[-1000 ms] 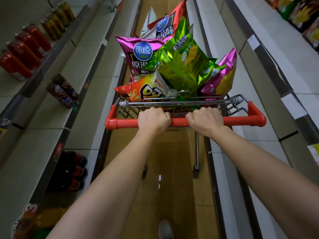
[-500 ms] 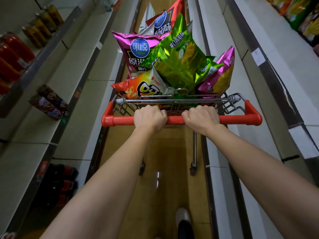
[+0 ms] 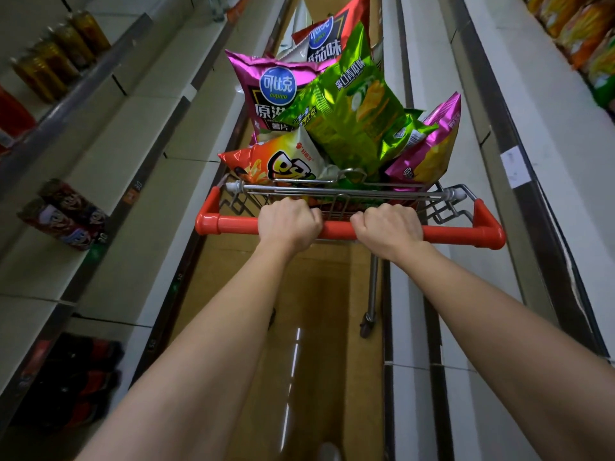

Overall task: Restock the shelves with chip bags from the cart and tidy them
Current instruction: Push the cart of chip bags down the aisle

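**A:** Head view, supermarket aisle: both forearms reach straight forward, and the left hand point(image 3: 289, 224) and right hand point(image 3: 387, 229) each grasp the red handle point(image 3: 336, 230) of the cart point(image 3: 446, 212) in a closed overhand fist, knuckles up, the two hands near each other around the bar's middle.

**B:** And the stock?

**A:** The chip bags are piled in the cart's basket, rising above its wire rim. A magenta bag point(image 3: 266, 91) stands upright at the back left, a green bag point(image 3: 352, 108) leans across the centre, an orange bag point(image 3: 269, 161) lies at the front left, a second pink bag point(image 3: 429, 148) is wedged at the right, and a red bag point(image 3: 327, 41) stands behind them.

**B:** What can't be made out?

**A:** The fingertips curl under the bar, out of sight. The red bag is partly covered by the green one, and a pale bag behind it shows only a corner. The left shelves point(image 3: 109, 181) carry canisters point(image 3: 63, 214) lying on their sides and blurred bottles point(image 3: 56, 61); the dark items on the bottom tier are unreadable. Bags point(image 3: 579, 31) on the right shelves point(image 3: 549, 104) are cut off by the edge.

**B:** Any change over the last second?

**A:** The grip is unchanged. The cart has rolled forward: the canisters and bottles at left have slid along the frame, and the shoe seen before at the bottom edge is now only a pale blur.
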`<control>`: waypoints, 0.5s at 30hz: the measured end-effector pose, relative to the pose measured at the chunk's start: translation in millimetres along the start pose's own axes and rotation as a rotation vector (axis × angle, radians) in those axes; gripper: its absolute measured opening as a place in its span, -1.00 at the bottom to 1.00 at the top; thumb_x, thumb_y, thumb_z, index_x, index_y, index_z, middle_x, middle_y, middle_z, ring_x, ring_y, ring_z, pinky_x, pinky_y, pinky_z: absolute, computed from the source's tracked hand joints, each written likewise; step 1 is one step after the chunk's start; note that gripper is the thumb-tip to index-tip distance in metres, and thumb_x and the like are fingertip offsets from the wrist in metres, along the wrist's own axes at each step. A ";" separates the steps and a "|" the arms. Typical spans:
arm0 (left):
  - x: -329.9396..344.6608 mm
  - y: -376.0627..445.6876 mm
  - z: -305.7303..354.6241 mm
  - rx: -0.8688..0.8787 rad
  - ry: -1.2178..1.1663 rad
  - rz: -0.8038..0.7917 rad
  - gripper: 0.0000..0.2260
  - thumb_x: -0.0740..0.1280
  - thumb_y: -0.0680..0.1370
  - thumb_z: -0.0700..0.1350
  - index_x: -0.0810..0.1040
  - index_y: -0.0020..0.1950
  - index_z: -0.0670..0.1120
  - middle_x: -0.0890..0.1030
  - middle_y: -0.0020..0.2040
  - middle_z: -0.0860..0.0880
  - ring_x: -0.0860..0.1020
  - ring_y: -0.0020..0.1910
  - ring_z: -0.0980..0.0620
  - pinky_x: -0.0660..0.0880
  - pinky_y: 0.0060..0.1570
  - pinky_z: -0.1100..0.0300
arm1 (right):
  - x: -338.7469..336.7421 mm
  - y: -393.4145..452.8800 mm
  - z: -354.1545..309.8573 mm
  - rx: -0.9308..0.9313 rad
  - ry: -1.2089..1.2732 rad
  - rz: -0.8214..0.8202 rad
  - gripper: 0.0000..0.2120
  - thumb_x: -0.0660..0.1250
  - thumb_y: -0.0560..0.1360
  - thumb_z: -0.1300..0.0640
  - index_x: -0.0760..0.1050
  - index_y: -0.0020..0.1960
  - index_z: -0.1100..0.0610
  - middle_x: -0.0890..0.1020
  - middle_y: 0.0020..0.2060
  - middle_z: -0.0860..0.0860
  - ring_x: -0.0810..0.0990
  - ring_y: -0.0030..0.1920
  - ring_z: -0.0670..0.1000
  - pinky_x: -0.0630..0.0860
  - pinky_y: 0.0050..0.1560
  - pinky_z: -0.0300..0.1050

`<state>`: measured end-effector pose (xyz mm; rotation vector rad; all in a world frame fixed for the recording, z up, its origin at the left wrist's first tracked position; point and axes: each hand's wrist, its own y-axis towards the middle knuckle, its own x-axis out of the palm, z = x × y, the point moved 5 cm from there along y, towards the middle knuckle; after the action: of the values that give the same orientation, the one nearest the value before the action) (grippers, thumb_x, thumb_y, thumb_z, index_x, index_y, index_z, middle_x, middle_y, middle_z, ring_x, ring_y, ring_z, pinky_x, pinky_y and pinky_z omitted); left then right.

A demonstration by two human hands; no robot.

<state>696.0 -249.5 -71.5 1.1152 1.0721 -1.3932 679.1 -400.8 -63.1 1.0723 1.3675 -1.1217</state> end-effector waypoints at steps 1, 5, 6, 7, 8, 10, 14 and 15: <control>-0.6 8.0 1.9 -0.001 0.000 0.000 -0.60 0.04 0.62 0.07 0.40 -0.36 -0.05 0.48 -0.34 -0.02 0.51 -0.29 -0.06 0.48 -0.14 0.09 | -1.0 7.5 3.8 -0.003 -0.004 -0.001 -0.57 -0.04 0.64 -0.01 0.54 -0.07 0.17 0.61 -0.12 0.14 0.40 -0.22 0.10 0.28 -0.17 -0.07; -2.1 38.3 10.2 -0.001 0.007 0.006 -0.60 0.05 0.61 0.06 0.38 -0.37 -0.06 0.49 -0.33 -0.03 0.50 -0.30 -0.05 0.41 -0.21 0.11 | -2.8 36.6 18.2 -0.026 -0.019 0.004 -0.55 -0.04 0.64 -0.01 0.55 -0.04 0.19 0.62 -0.10 0.15 0.44 -0.21 0.12 0.28 -0.18 -0.07; -2.5 46.3 12.4 -0.005 0.014 0.006 -0.60 0.05 0.61 0.06 0.38 -0.37 -0.06 0.49 -0.32 -0.04 0.49 -0.29 -0.06 0.38 -0.21 0.11 | -3.1 44.4 22.2 -0.029 -0.020 0.007 -0.55 -0.04 0.64 -0.01 0.56 -0.04 0.19 0.63 -0.08 0.16 0.49 -0.18 0.15 0.29 -0.17 -0.06; -2.9 54.7 14.4 -0.009 0.023 0.008 -0.61 0.05 0.61 0.05 0.37 -0.37 -0.07 0.49 -0.30 -0.06 0.47 -0.28 -0.08 0.36 -0.21 0.11 | -3.3 52.3 26.3 -0.028 -0.020 0.010 -0.54 -0.04 0.64 -0.01 0.57 -0.02 0.20 0.63 -0.07 0.17 0.53 -0.12 0.18 0.29 -0.16 -0.05; -3.3 62.8 16.5 -0.012 0.027 0.011 -0.61 0.05 0.61 0.05 0.37 -0.37 -0.07 0.49 -0.28 -0.06 0.47 -0.27 -0.09 0.36 -0.20 0.10 | -3.4 60.0 30.5 -0.028 -0.021 0.014 -0.53 -0.04 0.64 -0.01 0.58 -0.01 0.20 0.63 -0.05 0.18 0.56 -0.07 0.19 0.29 -0.15 -0.05; -3.0 79.3 21.0 -0.010 0.023 0.019 -0.61 0.05 0.61 0.05 0.38 -0.36 -0.06 0.50 -0.26 -0.07 0.50 -0.25 -0.11 0.41 -0.17 0.09 | -4.4 75.8 38.9 -0.033 -0.032 0.026 -0.54 -0.04 0.64 -0.01 0.58 -0.01 0.20 0.63 -0.05 0.18 0.57 -0.05 0.19 0.29 -0.15 -0.05; -3.3 116.0 29.2 0.005 0.001 0.016 -0.62 0.06 0.60 0.07 0.38 -0.35 -0.05 0.51 -0.27 -0.05 0.54 -0.22 -0.11 0.48 -0.09 0.07 | -7.2 110.9 56.6 -0.044 -0.046 0.047 -0.54 -0.04 0.64 -0.01 0.57 -0.01 0.20 0.63 -0.05 0.17 0.58 -0.05 0.20 0.29 -0.15 -0.06; -4.2 126.3 30.3 0.010 -0.006 0.016 -0.62 0.06 0.60 0.07 0.38 -0.36 -0.04 0.50 -0.27 -0.05 0.54 -0.22 -0.11 0.49 -0.09 0.07 | -7.9 120.6 60.6 -0.046 -0.048 0.053 -0.54 -0.04 0.64 -0.01 0.57 -0.01 0.20 0.63 -0.05 0.17 0.58 -0.05 0.20 0.28 -0.16 -0.06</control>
<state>819.3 -290.4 -67.8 1.1242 1.0508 -1.3893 808.3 -440.4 -66.7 1.0362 1.3138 -1.0665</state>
